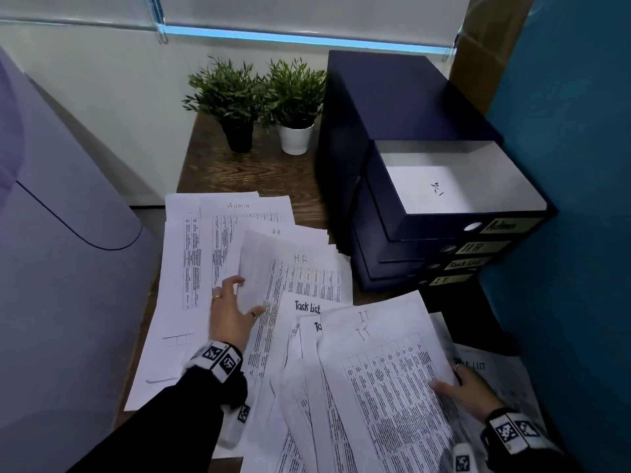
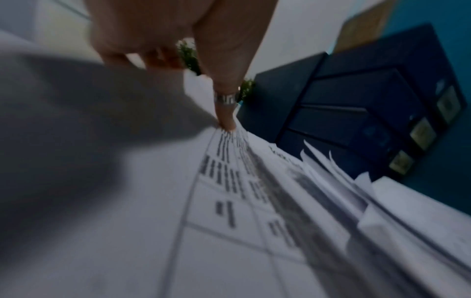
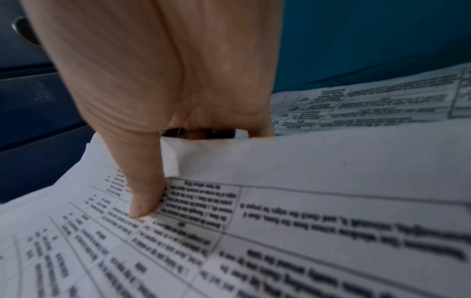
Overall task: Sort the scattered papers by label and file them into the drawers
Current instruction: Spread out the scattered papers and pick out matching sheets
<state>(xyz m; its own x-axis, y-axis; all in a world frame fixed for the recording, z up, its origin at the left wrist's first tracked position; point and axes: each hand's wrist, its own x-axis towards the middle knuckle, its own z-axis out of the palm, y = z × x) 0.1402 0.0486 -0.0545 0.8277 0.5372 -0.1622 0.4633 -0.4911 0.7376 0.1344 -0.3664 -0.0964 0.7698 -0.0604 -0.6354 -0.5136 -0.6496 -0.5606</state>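
On a dark wood-grain table (image 1: 218, 175) lies a fan of white printed papers (image 1: 300, 278). The left hand (image 1: 232, 312), nearer, pinches an HR sheet's left edge; the right hand (image 1: 467, 390) grips the IT sheets. The open navy Admin drawer (image 1: 440, 223) sits beyond the right-hand fingers (image 3: 142, 193).

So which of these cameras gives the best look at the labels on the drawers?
The head view. There the drawer labels face the camera and read Admin, HR, Task List and IT. The left wrist view shows them only as blurred pale tags, too soft to read. The right wrist view shows dark drawer fronts but no labels.
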